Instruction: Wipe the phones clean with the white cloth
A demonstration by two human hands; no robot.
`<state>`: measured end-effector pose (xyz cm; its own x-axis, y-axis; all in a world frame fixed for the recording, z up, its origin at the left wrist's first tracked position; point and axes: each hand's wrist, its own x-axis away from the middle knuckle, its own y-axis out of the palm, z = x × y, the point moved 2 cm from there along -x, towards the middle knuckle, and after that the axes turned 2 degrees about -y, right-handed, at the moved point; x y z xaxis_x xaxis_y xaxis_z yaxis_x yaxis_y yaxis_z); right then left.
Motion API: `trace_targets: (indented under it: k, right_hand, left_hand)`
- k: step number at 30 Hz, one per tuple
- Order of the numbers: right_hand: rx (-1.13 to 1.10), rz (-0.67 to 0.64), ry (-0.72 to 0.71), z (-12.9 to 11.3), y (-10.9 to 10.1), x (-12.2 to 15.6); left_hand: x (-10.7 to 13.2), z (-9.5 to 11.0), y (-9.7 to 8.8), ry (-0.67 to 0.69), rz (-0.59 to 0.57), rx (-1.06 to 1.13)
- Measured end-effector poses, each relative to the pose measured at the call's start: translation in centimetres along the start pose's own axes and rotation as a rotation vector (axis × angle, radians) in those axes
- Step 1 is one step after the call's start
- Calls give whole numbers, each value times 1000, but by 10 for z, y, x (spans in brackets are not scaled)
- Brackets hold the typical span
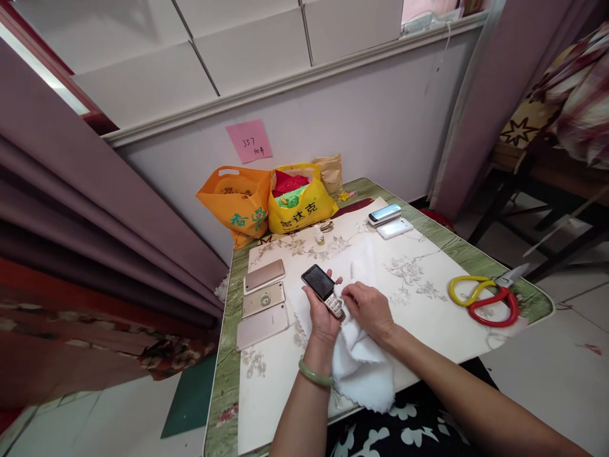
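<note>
My left hand (321, 317) is closed round a small black keypad phone (322, 289), holding it up with the screen facing me. A green bangle (314, 374) sits on that wrist. My right hand (368, 309) pinches a white cloth (359, 365) against the phone's lower edge. The cloth hangs down over the near table edge. Both hands are above a white flowered mat (419, 279) on the table.
Three gold smartphones (263, 298) lie in a column at the left. Two more phones (390, 220) rest at the far side, near a small bottle (319, 235). Scissors with yellow and red handles (485, 296) lie at the right. Orange (238, 202) and yellow bags (297, 200) stand against the wall.
</note>
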<state>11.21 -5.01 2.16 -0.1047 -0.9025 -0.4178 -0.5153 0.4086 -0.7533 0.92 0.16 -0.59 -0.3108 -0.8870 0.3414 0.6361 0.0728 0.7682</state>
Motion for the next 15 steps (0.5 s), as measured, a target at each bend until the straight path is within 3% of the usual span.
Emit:
trace_targets:
  k: [3,9,15]
  right_hand:
    - [21,11,69,5,-3,-2]
    - [-49,-57,-167,-20,5,7]
    - [1,-18,79,6,-2,-4]
  left_hand:
    - [-2,0,-1,-2,-12,1]
    - [4,1,-3,57,2,-71]
    - [-1,-1,-2,-17,-38,6]
